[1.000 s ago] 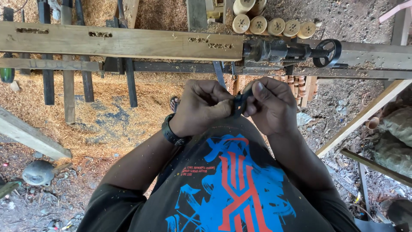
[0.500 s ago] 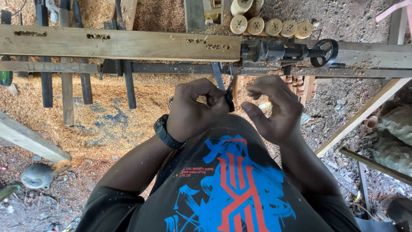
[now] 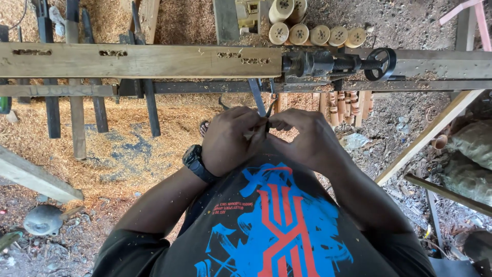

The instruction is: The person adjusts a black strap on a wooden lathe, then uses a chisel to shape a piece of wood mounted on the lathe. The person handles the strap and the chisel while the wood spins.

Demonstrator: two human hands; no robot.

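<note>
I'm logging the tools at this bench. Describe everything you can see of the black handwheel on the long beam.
The black handwheel is a round, dark metal ring with spokes, seen nearly edge-on. It sits at the right end of a dark threaded shaft running from a grimy metal tailstock body mounted on the long wooden beam. Sawdust lies around it. Nothing touches the wheel; both hands are nearer the person's chest.

Long slotted pale timber bench rail (image 3: 143,60) spans upper frame; pale sawdust-covered dirt floor (image 3: 118,149) carries round turned wooden pieces (image 3: 318,35) at top centre.
</note>
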